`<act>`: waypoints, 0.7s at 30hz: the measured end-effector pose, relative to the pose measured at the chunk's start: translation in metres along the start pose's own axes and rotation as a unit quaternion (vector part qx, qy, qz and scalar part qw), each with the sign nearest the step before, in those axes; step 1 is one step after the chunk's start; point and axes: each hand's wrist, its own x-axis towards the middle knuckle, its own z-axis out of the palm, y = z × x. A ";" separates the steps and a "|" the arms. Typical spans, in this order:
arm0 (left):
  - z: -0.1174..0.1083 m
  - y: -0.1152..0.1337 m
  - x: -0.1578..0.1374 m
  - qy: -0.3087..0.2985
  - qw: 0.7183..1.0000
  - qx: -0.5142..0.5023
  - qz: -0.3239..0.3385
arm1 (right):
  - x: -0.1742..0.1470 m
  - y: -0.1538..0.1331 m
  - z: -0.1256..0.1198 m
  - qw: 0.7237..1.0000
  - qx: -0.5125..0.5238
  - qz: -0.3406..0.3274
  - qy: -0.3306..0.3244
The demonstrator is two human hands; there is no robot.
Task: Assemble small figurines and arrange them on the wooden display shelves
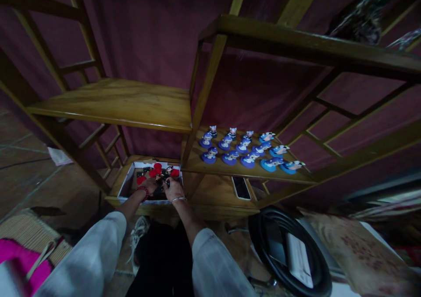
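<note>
Head-worn view, angled forward and down, shelving [118, 102] near

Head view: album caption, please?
Left hand and right hand in a box of red and black pieces, near shelved figurines.

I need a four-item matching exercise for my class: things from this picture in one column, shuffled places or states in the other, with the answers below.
Column one
1. Left hand
2. Right hand
3. White box
4. Phone

Column two
a. Has a pale bracelet at its wrist
b. Lies on the low board
c. Has a red bracelet at its wrist
d. Contains red and black pieces

Pairs: 1-c; 2-a; 3-d; 4-b
</note>
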 end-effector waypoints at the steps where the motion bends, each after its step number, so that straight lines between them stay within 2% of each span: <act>1: 0.000 0.000 -0.002 0.003 1.000 0.009 0.001 | 0.000 0.000 0.001 1.000 0.000 -0.003 0.002; 10: -0.003 -0.003 -0.017 0.069 0.989 0.122 0.044 | 0.003 0.003 0.005 1.000 0.001 0.000 0.016; 15: 0.000 -0.002 -0.030 0.068 0.981 0.157 0.086 | 0.002 0.000 0.001 0.998 0.009 -0.040 0.037; 21: 0.005 -0.004 -0.040 0.077 0.976 0.165 0.119 | -0.007 -0.001 -0.004 0.999 -0.010 -0.037 0.026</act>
